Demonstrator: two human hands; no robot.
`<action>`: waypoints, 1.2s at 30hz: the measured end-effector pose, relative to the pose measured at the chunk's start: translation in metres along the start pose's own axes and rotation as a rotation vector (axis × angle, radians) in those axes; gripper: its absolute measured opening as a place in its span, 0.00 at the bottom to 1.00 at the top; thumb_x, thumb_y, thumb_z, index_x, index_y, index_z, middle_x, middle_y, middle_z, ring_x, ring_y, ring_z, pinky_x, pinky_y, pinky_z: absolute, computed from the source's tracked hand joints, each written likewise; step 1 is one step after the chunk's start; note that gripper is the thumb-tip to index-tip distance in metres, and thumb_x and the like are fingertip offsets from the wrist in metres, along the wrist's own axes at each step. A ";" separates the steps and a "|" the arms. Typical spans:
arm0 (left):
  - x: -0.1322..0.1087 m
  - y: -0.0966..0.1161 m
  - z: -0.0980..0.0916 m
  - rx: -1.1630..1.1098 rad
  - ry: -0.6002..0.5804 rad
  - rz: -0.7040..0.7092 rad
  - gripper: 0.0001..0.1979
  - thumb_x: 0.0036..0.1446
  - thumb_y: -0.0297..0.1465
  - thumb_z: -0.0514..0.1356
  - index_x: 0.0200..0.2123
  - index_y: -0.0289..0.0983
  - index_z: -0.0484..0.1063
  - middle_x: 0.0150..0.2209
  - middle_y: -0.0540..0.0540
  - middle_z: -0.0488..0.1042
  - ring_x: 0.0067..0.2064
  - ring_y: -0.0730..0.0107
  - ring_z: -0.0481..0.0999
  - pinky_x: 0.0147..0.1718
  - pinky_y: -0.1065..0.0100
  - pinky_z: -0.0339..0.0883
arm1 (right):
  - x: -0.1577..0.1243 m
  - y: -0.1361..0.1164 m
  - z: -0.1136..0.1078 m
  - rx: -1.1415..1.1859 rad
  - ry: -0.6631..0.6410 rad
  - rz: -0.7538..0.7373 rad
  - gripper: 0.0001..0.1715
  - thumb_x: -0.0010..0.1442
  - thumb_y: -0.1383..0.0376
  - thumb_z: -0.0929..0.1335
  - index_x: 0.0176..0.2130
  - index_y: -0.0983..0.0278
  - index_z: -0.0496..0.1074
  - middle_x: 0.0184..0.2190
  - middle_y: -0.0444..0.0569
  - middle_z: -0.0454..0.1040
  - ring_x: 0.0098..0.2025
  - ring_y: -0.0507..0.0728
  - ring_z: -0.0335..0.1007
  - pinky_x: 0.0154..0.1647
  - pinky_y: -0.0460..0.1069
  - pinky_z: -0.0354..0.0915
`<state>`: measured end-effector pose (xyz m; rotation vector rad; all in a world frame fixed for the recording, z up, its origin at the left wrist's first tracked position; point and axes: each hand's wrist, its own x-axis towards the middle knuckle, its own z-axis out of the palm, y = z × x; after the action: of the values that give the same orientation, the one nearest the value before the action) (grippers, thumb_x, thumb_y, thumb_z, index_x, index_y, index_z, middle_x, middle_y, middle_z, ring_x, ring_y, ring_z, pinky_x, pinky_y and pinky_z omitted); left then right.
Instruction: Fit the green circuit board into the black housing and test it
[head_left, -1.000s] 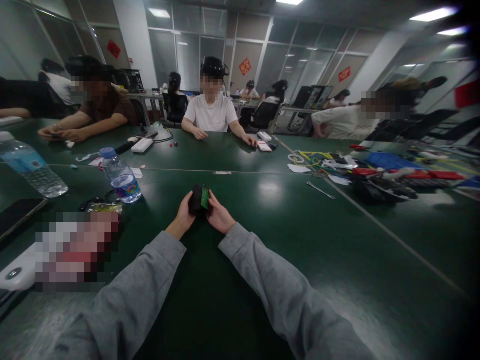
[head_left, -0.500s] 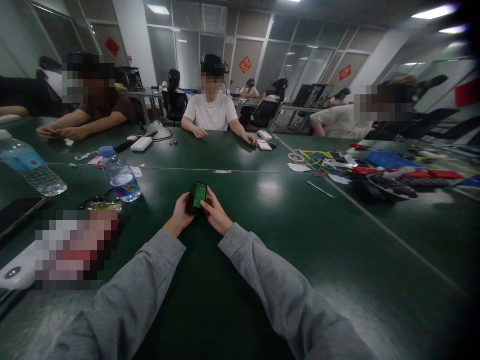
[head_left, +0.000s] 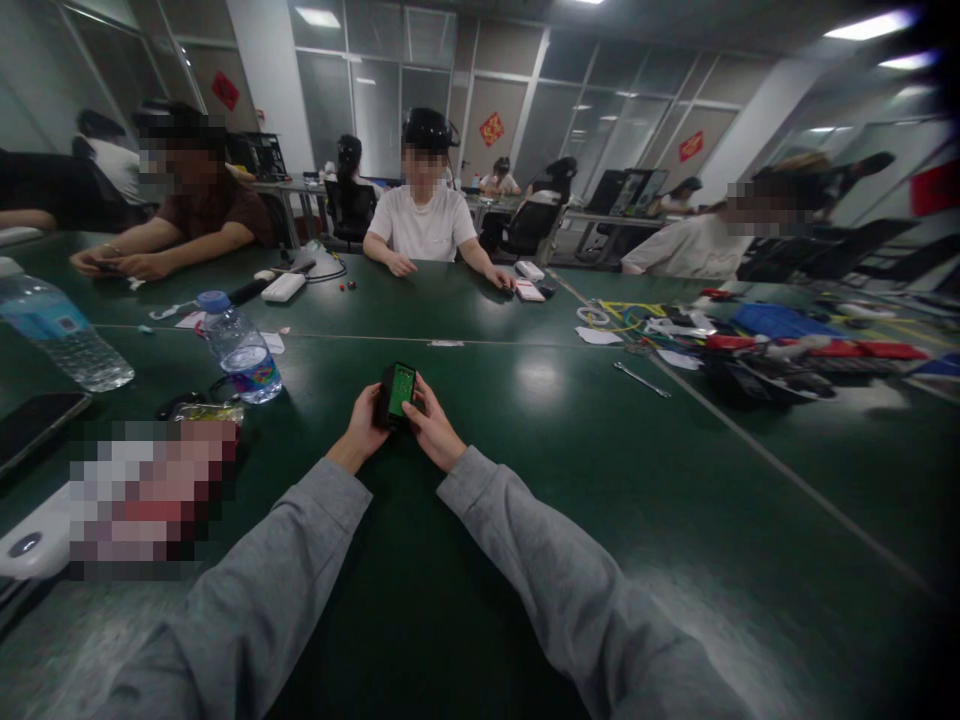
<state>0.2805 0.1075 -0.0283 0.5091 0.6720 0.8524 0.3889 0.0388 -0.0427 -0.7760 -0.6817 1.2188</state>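
- While pale glare from the ceiling lights lies on it, the dark green table spreads across the head view, thin seams running between its panels.
- Beyond it rise glass partitions with red diamond-shaped papers; a person in a white shirt sits directly opposite.
- To the left stand a blue-capped bottle and a larger bottle; to the right lie a wrench and, farther off, a heap of cables and tools.
- Straight ahead of the wearer, over the table, a black case and a green circuit board are held between the two hands; whether they touch the tabletop cannot be told.
- Their long axis runs mainly away from the wearer, the far end leaning slightly right, and the board's green face is turned up toward the camera.
- The left hand grips the case's left side; the right hand grips the board's right side, thumb over its lower part.
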 end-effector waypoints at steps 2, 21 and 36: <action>0.000 0.000 0.000 0.010 -0.011 -0.006 0.10 0.58 0.33 0.55 0.37 0.34 0.74 0.28 0.46 0.77 0.27 0.68 0.76 0.26 0.68 0.69 | -0.001 -0.001 0.001 -0.009 0.006 -0.003 0.45 0.45 0.62 0.78 0.60 0.48 0.65 0.53 0.44 0.68 0.55 0.56 0.64 0.63 0.57 0.59; 0.005 -0.017 0.003 0.134 -0.033 0.210 0.16 0.59 0.28 0.61 0.50 0.37 0.75 0.43 0.44 0.79 0.39 0.70 0.77 0.39 0.72 0.70 | -0.001 -0.009 0.004 0.315 0.218 0.102 0.21 0.60 0.62 0.69 0.53 0.55 0.69 0.40 0.40 0.79 0.40 0.51 0.75 0.40 0.46 0.71; -0.025 -0.043 0.062 0.340 0.011 0.469 0.20 0.52 0.22 0.65 0.49 0.38 0.72 0.55 0.41 0.73 0.59 0.63 0.70 0.59 0.65 0.59 | -0.008 -0.027 -0.012 0.566 0.290 0.217 0.12 0.62 0.58 0.65 0.37 0.64 0.73 0.28 0.45 0.78 0.32 0.51 0.75 0.35 0.45 0.73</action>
<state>0.3347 0.0544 -0.0055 0.9947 0.7234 1.1860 0.4120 0.0248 -0.0276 -0.5382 -0.0007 1.3724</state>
